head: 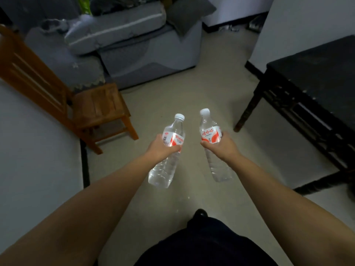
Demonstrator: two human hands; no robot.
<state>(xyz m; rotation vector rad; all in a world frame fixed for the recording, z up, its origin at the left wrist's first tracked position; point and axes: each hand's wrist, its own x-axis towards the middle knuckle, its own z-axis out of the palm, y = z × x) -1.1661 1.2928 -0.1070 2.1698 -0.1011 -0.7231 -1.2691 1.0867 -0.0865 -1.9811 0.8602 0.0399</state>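
Observation:
Two clear plastic water bottles with white caps and red-and-white labels are held out in front of me over the floor. My left hand [160, 147] grips the left bottle [165, 169] around its label, cap tilted up and away. My right hand [223, 145] grips the right bottle [208, 127] around its label in the same way. Both bottles are capped and look full. They are a short gap apart and do not touch.
A wooden chair [99, 110] stands at the left next to a white wall [34, 150]. A grey sofa [146, 52] with cushions lies ahead. A dark carved table [315, 73] stands at the right. Pale floor [184, 100] runs between them.

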